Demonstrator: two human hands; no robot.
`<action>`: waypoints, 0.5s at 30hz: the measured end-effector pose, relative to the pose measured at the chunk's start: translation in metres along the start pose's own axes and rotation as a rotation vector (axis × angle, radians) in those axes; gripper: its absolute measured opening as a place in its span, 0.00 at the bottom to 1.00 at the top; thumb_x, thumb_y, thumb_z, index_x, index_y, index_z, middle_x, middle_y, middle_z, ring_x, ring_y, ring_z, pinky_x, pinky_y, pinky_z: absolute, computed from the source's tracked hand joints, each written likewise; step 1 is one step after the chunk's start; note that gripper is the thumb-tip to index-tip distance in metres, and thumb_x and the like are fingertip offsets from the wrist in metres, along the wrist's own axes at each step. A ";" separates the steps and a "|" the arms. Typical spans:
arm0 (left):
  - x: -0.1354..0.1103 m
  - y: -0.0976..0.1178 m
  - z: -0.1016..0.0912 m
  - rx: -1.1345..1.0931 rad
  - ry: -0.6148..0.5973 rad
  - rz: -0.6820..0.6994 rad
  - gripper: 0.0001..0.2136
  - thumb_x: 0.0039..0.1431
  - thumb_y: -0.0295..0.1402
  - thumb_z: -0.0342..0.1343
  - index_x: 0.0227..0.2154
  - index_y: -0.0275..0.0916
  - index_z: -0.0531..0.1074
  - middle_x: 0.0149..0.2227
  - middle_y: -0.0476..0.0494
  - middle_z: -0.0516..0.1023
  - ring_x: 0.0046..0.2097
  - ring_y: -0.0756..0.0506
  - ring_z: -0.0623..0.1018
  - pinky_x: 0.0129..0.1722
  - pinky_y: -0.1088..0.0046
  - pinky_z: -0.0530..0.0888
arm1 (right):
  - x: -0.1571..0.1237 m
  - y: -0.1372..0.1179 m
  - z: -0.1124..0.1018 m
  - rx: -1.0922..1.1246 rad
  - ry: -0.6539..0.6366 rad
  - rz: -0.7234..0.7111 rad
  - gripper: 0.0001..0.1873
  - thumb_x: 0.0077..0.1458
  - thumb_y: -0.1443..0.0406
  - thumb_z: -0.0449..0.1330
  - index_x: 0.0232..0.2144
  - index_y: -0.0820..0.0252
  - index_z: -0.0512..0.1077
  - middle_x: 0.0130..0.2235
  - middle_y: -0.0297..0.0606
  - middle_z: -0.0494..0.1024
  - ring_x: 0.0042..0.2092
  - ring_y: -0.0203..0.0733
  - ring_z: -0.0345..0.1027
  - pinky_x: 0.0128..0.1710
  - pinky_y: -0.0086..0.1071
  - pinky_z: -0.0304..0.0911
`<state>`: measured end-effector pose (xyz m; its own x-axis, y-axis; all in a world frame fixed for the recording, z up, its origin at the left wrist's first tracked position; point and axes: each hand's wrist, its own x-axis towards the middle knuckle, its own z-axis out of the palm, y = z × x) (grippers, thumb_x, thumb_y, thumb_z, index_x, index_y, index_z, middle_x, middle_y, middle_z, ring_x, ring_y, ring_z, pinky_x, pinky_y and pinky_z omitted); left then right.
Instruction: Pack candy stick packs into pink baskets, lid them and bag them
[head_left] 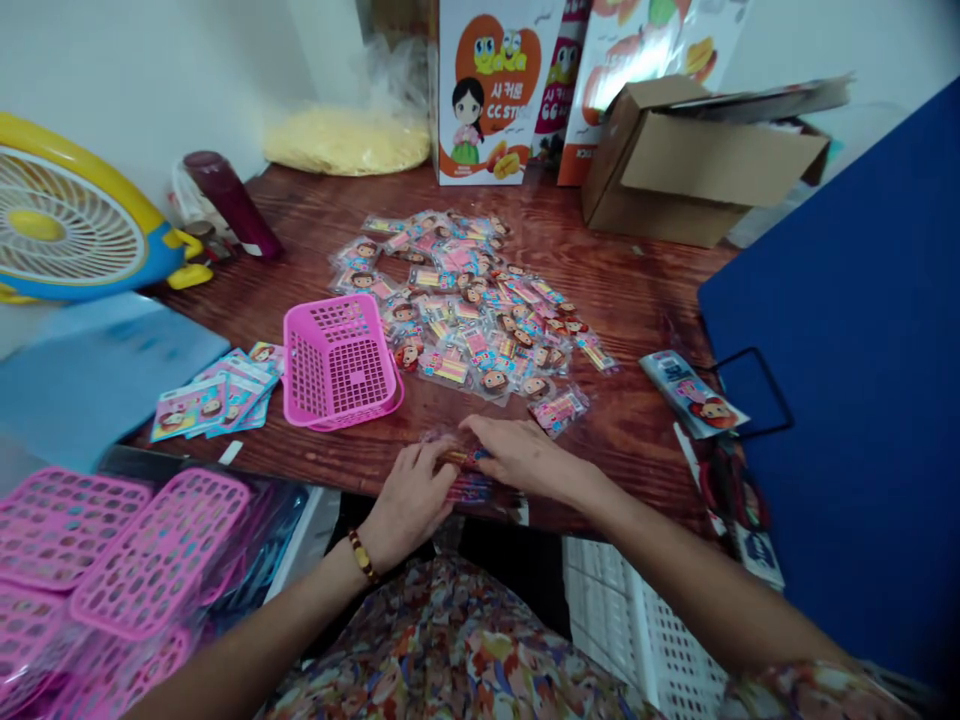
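Note:
At the table's front edge, my left hand (414, 494) curls its fingers over the left end of a small clear-wrapped packet (471, 489) with dark, multicoloured contents. From the other side, my right hand (519, 456) closes on the same packet, its fingertips close to the left hand's. The fingers cover much of the packet, so its exact contents cannot be made out. One loose packet with a pink and blue print (559, 410) lies just beyond my right hand. Behind it spreads a pile of similar cartoon-printed packets (480, 330). An upright pink plastic basket (341, 365) stands left of the pile.
Printed cards (217, 395) lie left of the basket. More pink baskets (161, 550) are stacked low at left. A yellow-blue fan (82, 215), maroon bottle (232, 205) and cardboard box (675, 170) stand farther back. Scissors (727, 480) lie beside a blue panel (862, 400) at right.

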<state>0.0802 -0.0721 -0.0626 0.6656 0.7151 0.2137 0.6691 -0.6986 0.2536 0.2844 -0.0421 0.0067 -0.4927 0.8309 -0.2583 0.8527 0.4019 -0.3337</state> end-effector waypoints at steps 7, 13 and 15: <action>0.001 -0.006 0.008 -0.140 0.071 0.018 0.17 0.56 0.25 0.56 0.48 0.35 0.64 0.64 0.28 0.55 0.64 0.33 0.58 0.60 0.48 0.66 | -0.014 0.007 0.012 0.210 0.052 -0.064 0.19 0.64 0.58 0.54 0.55 0.55 0.64 0.54 0.41 0.74 0.53 0.47 0.69 0.49 0.37 0.61; 0.009 -0.007 0.008 -0.103 0.128 -0.003 0.30 0.56 0.26 0.55 0.61 0.35 0.53 0.55 0.32 0.67 0.57 0.37 0.68 0.55 0.53 0.71 | -0.018 -0.008 0.024 -0.056 0.012 0.030 0.25 0.53 0.63 0.63 0.52 0.63 0.65 0.51 0.47 0.74 0.50 0.54 0.70 0.45 0.44 0.67; 0.016 -0.006 0.004 0.030 0.117 -0.021 0.35 0.54 0.28 0.57 0.64 0.38 0.51 0.58 0.32 0.67 0.60 0.33 0.66 0.59 0.46 0.65 | -0.016 -0.011 0.035 -0.118 0.056 -0.005 0.21 0.55 0.64 0.59 0.51 0.63 0.66 0.50 0.47 0.74 0.49 0.54 0.70 0.45 0.46 0.67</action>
<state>0.0882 -0.0561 -0.0640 0.6093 0.7264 0.3179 0.6931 -0.6827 0.2315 0.2772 -0.0732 -0.0172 -0.4891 0.8478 -0.2050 0.8665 0.4454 -0.2252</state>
